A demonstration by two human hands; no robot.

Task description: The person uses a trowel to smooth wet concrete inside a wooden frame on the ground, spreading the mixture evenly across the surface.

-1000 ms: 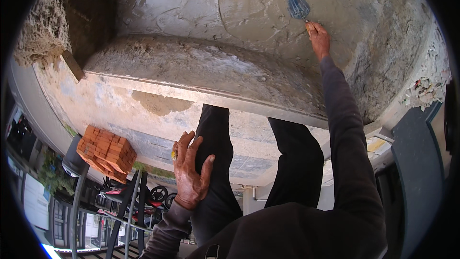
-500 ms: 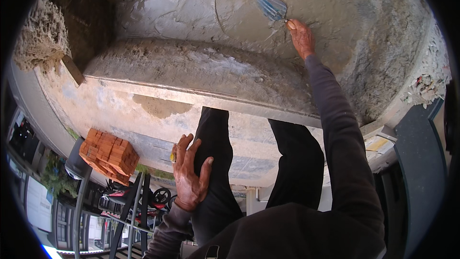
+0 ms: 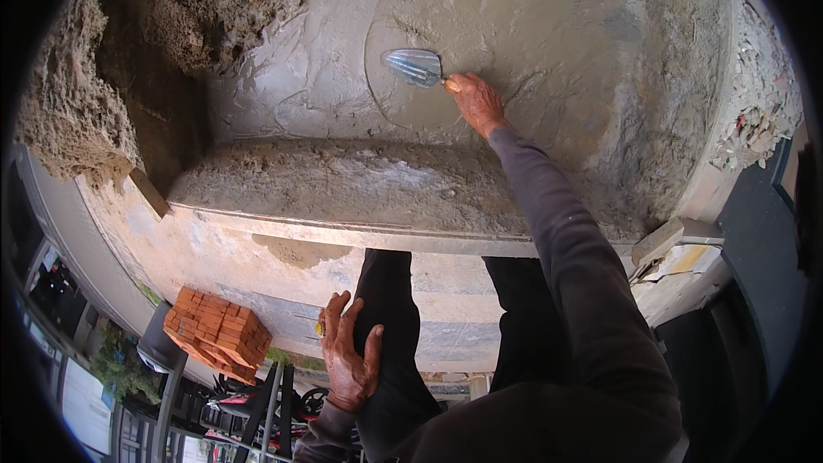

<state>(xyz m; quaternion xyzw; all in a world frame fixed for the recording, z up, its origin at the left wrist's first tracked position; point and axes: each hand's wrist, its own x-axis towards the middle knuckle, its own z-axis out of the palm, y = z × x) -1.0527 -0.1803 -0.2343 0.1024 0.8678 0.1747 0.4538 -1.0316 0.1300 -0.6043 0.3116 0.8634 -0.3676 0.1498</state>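
My right hand [image 3: 477, 101] is closed round the wooden handle of a pointed trowel [image 3: 415, 67]. The trowel's metal blade points left and lies on or just over the wet grey mortar [image 3: 549, 26], inside a curved line in its surface. Whether the blade presses into the mortar I cannot tell. Fingers spread, my left hand [image 3: 349, 358] rests on my left thigh and holds nothing. A yellow-stoned ring shows on one of its fingers.
A wooden edge board [image 3: 360, 236] runs between my knees and the mortar bed. Rough, crumbly sand [image 3: 77, 94] is heaped at the far left. Stacked red bricks [image 3: 219, 332] stand at the lower left, near parked motorcycles. Rubble [image 3: 759, 107] lies at the far right.
My right hand has carried the trowel leftward and nearer to me, and its blade has turned to point left. The whole view has shifted. My left hand stays on the thigh.
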